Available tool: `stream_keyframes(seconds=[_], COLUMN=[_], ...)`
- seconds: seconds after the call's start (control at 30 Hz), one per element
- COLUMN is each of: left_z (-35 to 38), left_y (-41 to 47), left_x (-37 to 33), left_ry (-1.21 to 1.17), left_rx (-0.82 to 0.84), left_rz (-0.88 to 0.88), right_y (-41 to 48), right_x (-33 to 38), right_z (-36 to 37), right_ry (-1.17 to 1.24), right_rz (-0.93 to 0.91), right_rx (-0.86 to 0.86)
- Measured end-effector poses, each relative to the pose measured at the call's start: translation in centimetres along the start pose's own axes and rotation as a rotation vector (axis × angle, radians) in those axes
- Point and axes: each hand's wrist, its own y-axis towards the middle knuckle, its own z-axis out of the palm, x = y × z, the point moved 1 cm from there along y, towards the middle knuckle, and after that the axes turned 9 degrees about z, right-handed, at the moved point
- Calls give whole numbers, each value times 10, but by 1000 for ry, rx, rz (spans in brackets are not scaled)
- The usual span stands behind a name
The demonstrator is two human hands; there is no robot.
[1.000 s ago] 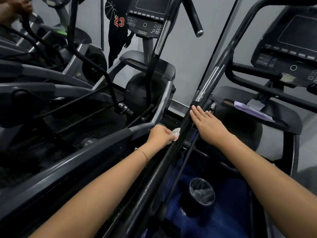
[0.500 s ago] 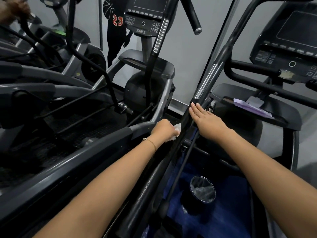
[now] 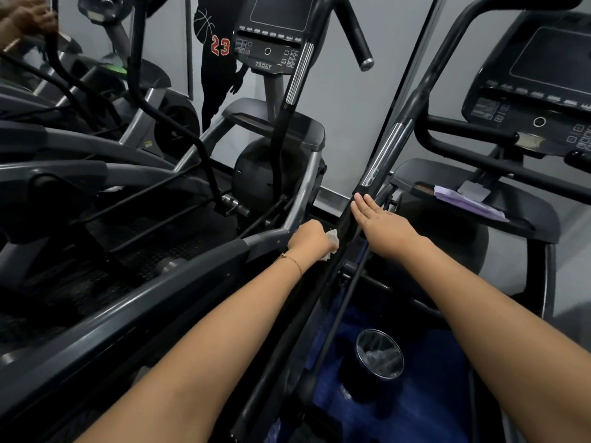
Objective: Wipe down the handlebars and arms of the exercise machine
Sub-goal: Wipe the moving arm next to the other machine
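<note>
Our left hand (image 3: 311, 238) clutches a wipe (image 3: 333, 238) against the bar (image 3: 287, 346) to scrub it; our right hand (image 3: 382, 226), laid flat on the bar, probably steadies it.

We see a lined black bin (image 3: 379, 359) on blue carpet (image 3: 431, 410) and a basketball-player silhouette (image 3: 217, 59) numbered 23 on the wall (image 3: 345, 107).

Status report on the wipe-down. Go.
Left hand grips wipe against machine arm. Right hand flat against arm, higher up. Nothing blocking; bin below.
</note>
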Motion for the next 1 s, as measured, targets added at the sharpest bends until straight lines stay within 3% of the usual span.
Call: stream_keyframes(seconds=[0.3, 0.47, 0.63, 0.8, 1.0], left_z=[-2, -2, -13, -21, -11], left_y=[-8, -11, -22, -34, -28], left_x=[5, -2, 6, 26, 18], left_ry=[111, 49, 205, 169, 18], left_rx=[43, 12, 147, 238, 74], left_rz=[-11, -4, 42, 74, 43], right_y=[0, -2, -3, -22, -24], right_x=[0, 2, 9, 30, 30], right_z=[0, -2, -10, 10, 17], right_ry=[5, -12, -82, -148, -133], right_rz=[15, 23, 29, -69, -81], right_rx=[13, 28, 38, -44, 48])
